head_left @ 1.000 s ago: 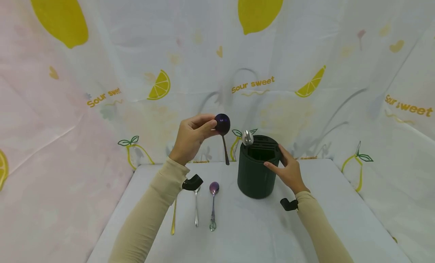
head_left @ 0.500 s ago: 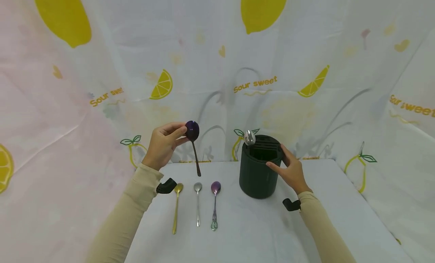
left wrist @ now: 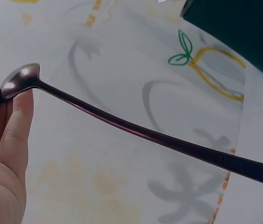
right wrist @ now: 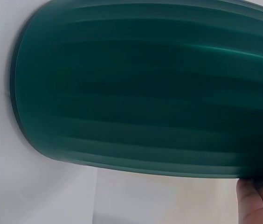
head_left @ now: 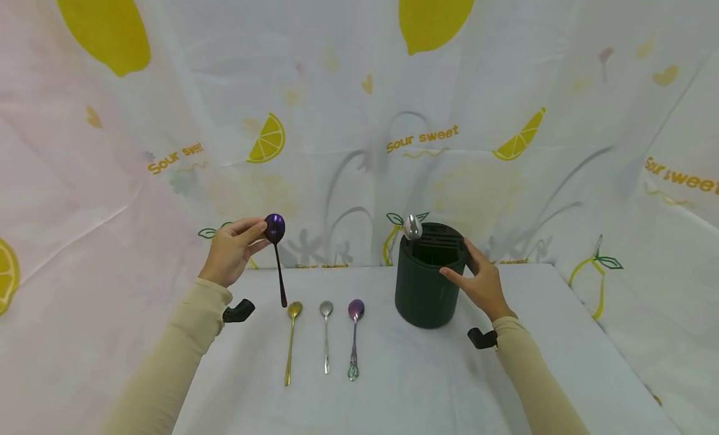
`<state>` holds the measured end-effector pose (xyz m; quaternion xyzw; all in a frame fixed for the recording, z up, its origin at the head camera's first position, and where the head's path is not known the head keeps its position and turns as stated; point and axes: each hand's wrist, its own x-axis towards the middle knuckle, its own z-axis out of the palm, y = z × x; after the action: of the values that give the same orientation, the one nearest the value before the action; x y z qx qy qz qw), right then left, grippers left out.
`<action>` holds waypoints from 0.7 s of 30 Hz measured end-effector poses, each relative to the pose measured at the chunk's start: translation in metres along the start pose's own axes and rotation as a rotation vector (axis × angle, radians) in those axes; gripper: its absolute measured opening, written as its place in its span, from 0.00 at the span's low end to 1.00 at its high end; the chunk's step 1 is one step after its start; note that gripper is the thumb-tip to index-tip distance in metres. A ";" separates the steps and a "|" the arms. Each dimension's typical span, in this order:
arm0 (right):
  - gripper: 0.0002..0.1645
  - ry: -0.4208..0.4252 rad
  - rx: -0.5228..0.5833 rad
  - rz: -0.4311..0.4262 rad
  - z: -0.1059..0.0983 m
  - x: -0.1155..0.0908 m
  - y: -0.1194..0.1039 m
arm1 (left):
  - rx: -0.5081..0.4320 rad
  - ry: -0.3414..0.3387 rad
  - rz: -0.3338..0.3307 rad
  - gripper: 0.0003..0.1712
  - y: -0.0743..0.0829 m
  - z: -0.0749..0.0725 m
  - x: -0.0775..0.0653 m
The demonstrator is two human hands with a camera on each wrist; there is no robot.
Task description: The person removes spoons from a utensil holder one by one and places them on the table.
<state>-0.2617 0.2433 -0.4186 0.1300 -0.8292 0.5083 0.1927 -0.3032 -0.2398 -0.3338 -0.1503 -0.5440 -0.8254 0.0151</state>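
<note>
My left hand (head_left: 229, 253) pinches a dark purple spoon (head_left: 274, 228) by its bowl, between thumb and fingers. The spoon hangs handle down above the far left of the table; the left wrist view shows its long, slim handle (left wrist: 122, 122) in full. My right hand (head_left: 484, 288) grips the upper right side of a dark green utensil holder (head_left: 425, 296), thumb near the front rim and fingers round the far side. A silver spoon (head_left: 412, 227) stands in the holder, bowl up, its handle hidden inside. The holder's ribbed wall (right wrist: 131, 93) fills most of the right wrist view.
Left of the holder, a gold spoon (head_left: 289, 351), a slim silver spoon (head_left: 326, 341) and a purple spoon with an ornate greenish handle (head_left: 354, 342) lie side by side, bowls away from me. A lemon-print curtain (head_left: 337, 73) rises behind the white table (head_left: 404, 385).
My left hand has moved left and down with the dark purple spoon, away from the holder, uncovering the gold spoon. My right hand keeps its grip on the holder.
</note>
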 end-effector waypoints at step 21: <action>0.51 0.004 -0.008 -0.004 0.000 0.000 0.000 | -0.089 0.334 -0.210 0.09 -0.041 -0.096 -0.028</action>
<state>-0.2620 0.2431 -0.4189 0.1300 -0.8306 0.5047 0.1961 -0.3060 -0.3132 -0.4128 0.0457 -0.5094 -0.8592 0.0123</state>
